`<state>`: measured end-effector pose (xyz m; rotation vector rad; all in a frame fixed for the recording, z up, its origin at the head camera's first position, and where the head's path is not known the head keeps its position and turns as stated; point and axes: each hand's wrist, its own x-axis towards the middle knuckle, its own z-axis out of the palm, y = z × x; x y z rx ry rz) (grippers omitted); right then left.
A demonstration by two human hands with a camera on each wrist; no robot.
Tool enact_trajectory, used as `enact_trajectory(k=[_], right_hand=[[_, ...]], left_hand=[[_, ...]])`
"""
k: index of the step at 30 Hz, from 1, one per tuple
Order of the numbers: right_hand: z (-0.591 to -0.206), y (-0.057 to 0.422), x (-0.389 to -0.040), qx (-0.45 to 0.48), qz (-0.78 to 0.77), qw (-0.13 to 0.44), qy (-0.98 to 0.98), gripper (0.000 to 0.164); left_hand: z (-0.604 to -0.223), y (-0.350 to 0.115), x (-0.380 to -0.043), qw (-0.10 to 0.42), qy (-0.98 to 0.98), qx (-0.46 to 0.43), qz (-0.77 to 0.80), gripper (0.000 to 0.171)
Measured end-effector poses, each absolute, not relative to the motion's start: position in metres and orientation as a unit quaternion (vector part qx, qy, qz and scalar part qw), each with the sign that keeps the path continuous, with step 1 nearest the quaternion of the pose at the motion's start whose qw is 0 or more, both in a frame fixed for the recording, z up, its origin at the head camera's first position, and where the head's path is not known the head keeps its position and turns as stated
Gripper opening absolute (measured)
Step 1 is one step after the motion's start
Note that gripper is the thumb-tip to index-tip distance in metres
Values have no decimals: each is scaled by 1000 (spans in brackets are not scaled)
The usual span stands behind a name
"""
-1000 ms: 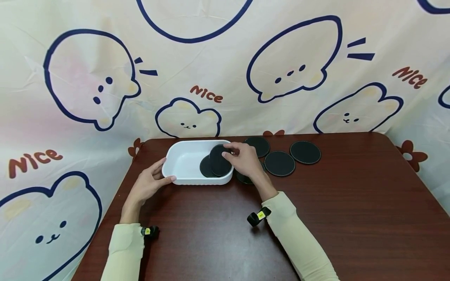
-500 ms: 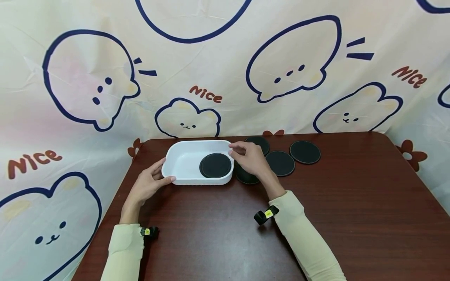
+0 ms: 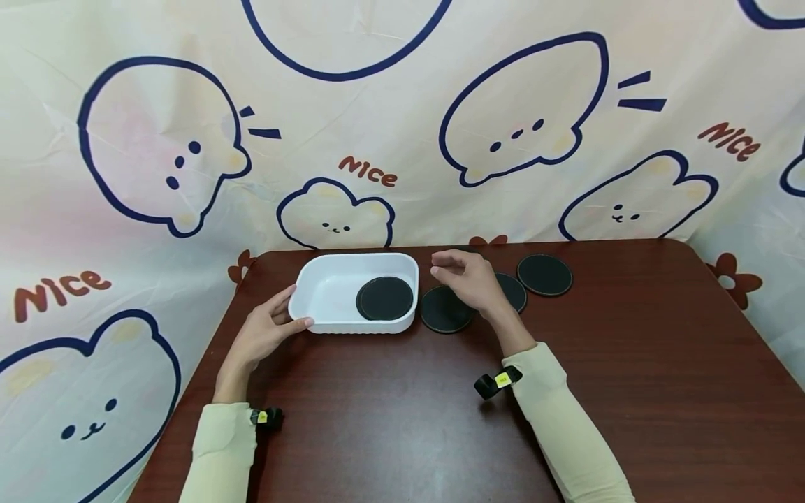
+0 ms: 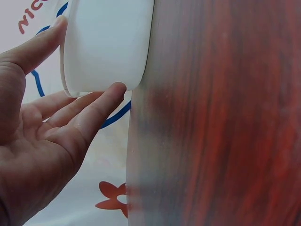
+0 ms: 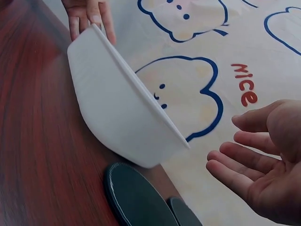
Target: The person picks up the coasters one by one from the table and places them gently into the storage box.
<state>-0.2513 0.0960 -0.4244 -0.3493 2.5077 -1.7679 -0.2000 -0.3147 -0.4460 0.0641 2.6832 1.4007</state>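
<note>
A white plastic tray (image 3: 352,327) stands on the table, with a round black coaster (image 3: 385,298) lying at the right end inside it. My left hand (image 3: 259,337) holds the tray's left end, thumb at the near corner and fingers around the far side. In the left wrist view, thumb and fingertips rest against the white wall (image 4: 106,47). Just past the tray's right end, my right hand (image 3: 472,281) hovers with loosely bent fingers and nothing in them. Below it lies a black coaster (image 3: 445,311); another behind the hand is mostly hidden.
Further right on the brown table (image 3: 597,391) lie a partly covered coaster (image 3: 512,292) and a fully visible coaster (image 3: 544,274) near the back edge. A cartoon-printed cloth (image 3: 421,209) hangs right behind the table.
The right hand let go of a coaster inside the tray, where it settled flat over the one beneath. That hand then moved right, out over the loose coasters. The left hand stayed put.
</note>
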Motion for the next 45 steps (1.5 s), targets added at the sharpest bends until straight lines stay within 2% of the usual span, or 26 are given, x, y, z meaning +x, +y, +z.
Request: enact_trajectory(k=[15,45], right_hand=[[-435,165,-261,-79,-555,41,827,47],[-441,289,-241,-21,-514,9,857,59]], left_hand=[[-451,-317,-202,51,887,24,459,94],[-448,-316,-201,51,886,20,460,94]])
